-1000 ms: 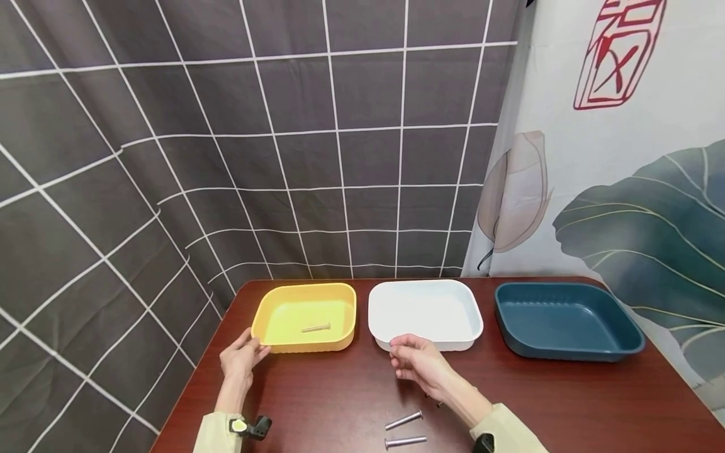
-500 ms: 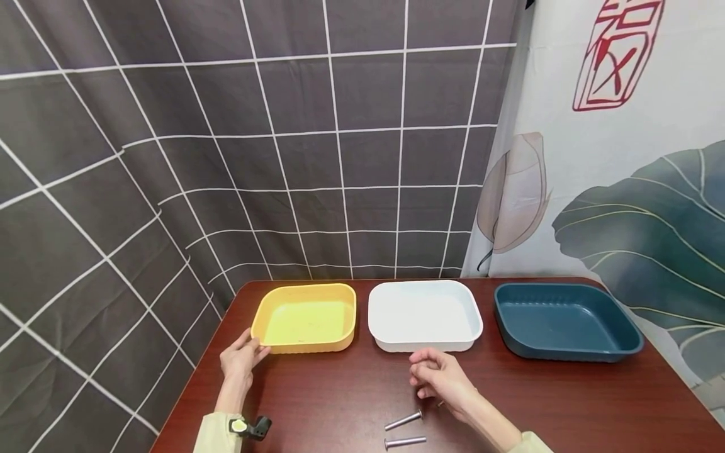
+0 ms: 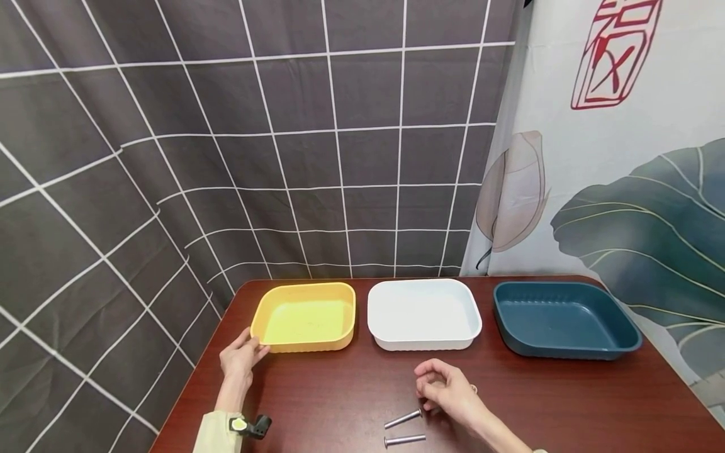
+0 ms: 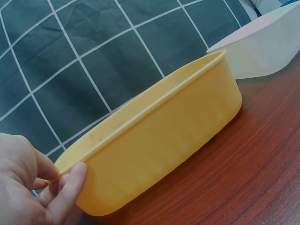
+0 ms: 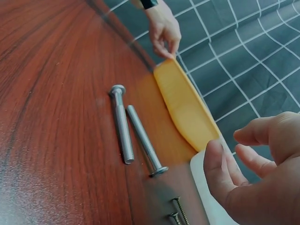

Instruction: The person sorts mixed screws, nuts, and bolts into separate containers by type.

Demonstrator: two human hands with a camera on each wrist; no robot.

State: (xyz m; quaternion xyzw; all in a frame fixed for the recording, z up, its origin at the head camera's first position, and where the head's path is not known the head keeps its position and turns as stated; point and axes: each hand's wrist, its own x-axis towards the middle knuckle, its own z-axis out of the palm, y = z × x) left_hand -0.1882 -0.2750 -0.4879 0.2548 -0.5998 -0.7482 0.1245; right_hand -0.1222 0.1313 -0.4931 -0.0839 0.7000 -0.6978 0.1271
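Observation:
My left hand (image 3: 240, 358) pinches the near left corner of the yellow tray (image 3: 303, 346) between thumb and fingers, as the left wrist view also shows. My right hand (image 3: 450, 389) hovers above the table in front of the white tray (image 3: 425, 345), fingers loosely bent, nothing between them. Just to its left lie two silver flat-headed bolts (image 3: 403, 419). In the right wrist view, two brass-coloured screws (image 5: 181, 211) lie beyond the bolts, close to the white tray; my right hand hides them in the head view. The near wall hides part of the yellow tray's floor.
A dark blue tray (image 3: 566, 350) stands at the right of the white one, all three in a row along the back of the reddish-brown table (image 3: 323, 402). Behind hangs a grey checked curtain (image 3: 294, 163), with a white leaf-printed cloth (image 3: 566, 189) on the right.
My right hand has drawn back from the white tray's front, down and rightward. A thin screw-like piece seen inside the yellow tray is now out of sight. My left hand stays put.

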